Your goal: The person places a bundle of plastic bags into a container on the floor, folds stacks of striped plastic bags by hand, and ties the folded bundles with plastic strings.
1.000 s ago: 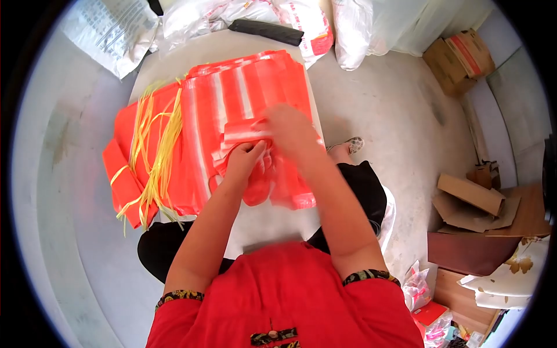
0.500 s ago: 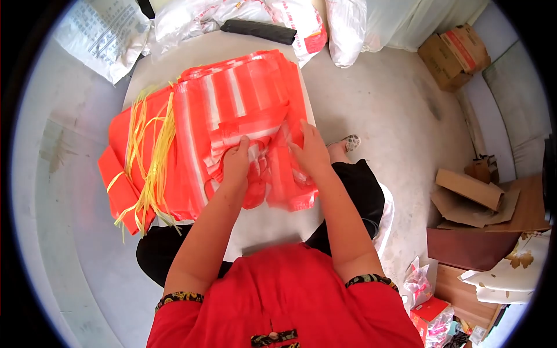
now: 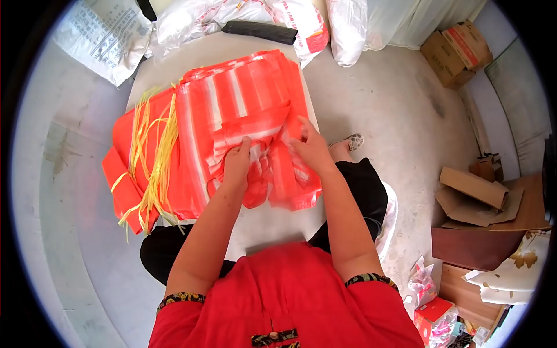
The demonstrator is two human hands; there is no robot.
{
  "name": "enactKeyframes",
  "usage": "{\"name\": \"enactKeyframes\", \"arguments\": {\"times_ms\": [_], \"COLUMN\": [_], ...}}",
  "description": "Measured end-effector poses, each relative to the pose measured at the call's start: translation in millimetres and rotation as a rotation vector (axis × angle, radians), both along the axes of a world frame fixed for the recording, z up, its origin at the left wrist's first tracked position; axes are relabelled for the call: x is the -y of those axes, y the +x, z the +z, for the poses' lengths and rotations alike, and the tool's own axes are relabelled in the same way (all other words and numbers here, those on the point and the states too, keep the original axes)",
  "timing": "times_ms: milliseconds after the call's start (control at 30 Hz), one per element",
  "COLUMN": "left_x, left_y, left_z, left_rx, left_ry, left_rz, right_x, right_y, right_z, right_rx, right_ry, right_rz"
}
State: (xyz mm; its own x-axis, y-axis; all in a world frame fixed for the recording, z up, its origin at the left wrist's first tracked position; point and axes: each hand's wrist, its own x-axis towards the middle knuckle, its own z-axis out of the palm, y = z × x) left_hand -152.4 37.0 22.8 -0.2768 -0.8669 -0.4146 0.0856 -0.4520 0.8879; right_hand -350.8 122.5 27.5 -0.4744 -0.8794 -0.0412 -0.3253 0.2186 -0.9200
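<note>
Red shirt cloth fills the bottom of the frame; at centre, the left hand pinches folded red-and-white plastic and the right hand sits beside it, thumb and forefinger apart. Arranging folds seems the step in hand, the next move calling for layers kept together. Beneath and beyond lie a flat plastic stack, yellow ties at left, white bags along the top.
</note>
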Motion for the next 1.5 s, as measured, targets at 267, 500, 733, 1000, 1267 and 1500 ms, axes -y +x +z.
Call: {"name": "enactKeyframes", "arguments": {"times_ms": [267, 500, 733, 1000, 1267, 1500], "left_x": [-3.2, -1.0, 18.8, 4.1, 2.4, 5.8], "left_y": [2.6, -3.2, -0.4, -7.8, -3.3, -4.5], "left_z": [7.2, -14.3, -12.3, 15.5, 18.8, 10.8], "left_rx": [0.009, -0.208, 0.058, 0.073, 0.039, 0.057], "left_ry": [-0.025, -0.315, 0.045, 0.072, 0.072, 0.043], "left_rz": [-0.093, 0.011, -0.067, -0.015, -0.054, -0.044], "right_x": [38.3, 48.8, 4.1, -30.3, -28.8, -63.7], "right_y": [68.7, 110.4, 77.2, 15.1, 34.4, 77.4], "right_z": [28.9, 24.8, 36.4, -9.3, 12.2, 12.9], "right_rx": [-0.264, -0.513, -0.278, -0.288, -0.369, -0.516], "right_ry": [-0.305, -0.414, -0.345, 0.077, 0.145, 0.106], "right_rz": [0.167, 0.265, 0.375, 0.075, 0.304, 0.441]}}
